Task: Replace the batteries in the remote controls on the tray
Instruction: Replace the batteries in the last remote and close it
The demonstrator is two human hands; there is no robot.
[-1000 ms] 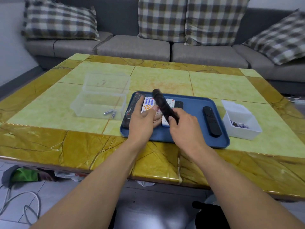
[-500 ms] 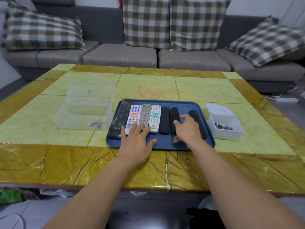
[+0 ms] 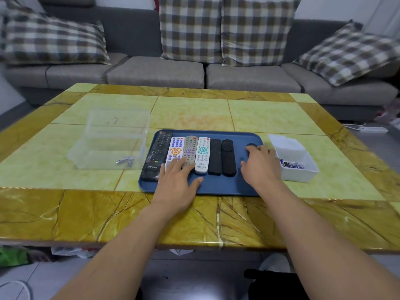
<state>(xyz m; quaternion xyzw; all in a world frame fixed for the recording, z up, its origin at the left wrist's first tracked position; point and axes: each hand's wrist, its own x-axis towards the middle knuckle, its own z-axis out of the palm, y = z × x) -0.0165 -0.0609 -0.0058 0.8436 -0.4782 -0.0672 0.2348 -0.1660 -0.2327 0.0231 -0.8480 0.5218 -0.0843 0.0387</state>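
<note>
The right hand [image 3: 260, 164] curls its grip over the rightmost black remote [image 3: 251, 146], long axis running away; the left hand [image 3: 177, 178] lies flat, nothing held.

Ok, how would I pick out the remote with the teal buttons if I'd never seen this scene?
Find the blue tray near the front edge of the yellow marble table; remotes lie side by side on it. The teal-button remote is fourth from the left, between a grey remote and a plain black one. It alone pairs a white body with a teal ring of buttons.
</note>
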